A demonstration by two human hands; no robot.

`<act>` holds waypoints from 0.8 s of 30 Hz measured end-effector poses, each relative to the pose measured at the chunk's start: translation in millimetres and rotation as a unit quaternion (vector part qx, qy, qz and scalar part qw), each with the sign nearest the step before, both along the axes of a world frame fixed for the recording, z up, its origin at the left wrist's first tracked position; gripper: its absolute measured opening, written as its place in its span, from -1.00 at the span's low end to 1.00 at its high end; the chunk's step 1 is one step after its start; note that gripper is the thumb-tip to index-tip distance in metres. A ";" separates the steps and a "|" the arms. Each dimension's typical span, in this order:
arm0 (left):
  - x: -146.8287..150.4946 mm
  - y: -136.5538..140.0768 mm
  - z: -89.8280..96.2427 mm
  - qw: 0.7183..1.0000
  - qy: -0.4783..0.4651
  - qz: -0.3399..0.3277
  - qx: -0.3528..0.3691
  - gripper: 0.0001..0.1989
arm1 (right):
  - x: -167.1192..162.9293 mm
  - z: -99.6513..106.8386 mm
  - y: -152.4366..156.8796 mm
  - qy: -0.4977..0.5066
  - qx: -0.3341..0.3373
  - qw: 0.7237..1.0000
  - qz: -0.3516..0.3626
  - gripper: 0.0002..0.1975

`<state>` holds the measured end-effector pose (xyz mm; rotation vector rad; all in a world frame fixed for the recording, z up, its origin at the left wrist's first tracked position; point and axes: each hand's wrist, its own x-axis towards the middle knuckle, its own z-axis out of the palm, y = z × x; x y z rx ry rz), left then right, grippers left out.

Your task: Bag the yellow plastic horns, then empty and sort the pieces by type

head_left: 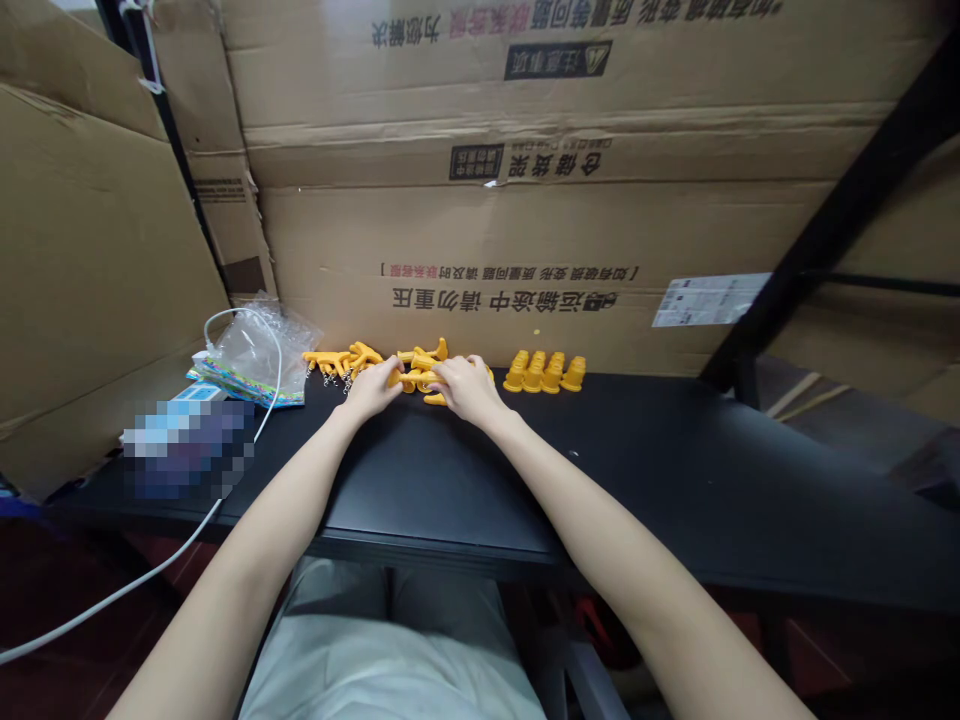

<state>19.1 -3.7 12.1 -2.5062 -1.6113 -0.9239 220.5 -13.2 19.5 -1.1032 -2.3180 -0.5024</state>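
My left hand [373,389] is closed in a pinch, with a small yellow plastic piece [409,379] at its fingertips. Facing it, my right hand [471,390] curls its fingers over yellow plastic at the same spot; its fingertips are partly hidden. Behind and between the hands lie more yellow pieces [431,352], some branching in shape. Left of my left hand is a heap of yellow pieces with small metal chains [330,362]. To the right of my right hand, several yellow cup-shaped pieces [553,374] stand upright in short rows.
A black table [450,480] carries everything, backed by a large cardboard sheet [487,230]. At the left are clear plastic bags [259,350], a blurred-out object [187,445] and a white cable [172,552] hanging over the edge. A black metal post [817,230] slants at the right.
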 end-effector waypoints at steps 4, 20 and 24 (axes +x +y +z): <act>-4.0 6.4 -4.0 0.998 -0.039 -0.022 -0.042 -0.77 | -2.5 -1.2 0.4 -0.013 0.010 1.000 0.004 -0.86; 8.3 -9.3 3.0 0.997 0.043 0.034 0.055 -0.57 | 5.7 -1.3 5.4 -0.017 -0.096 0.995 0.012 -0.80; 9.4 -9.5 3.1 0.995 0.088 0.029 0.045 -0.56 | 7.5 -1.0 6.0 -0.010 -0.105 0.994 0.002 -0.83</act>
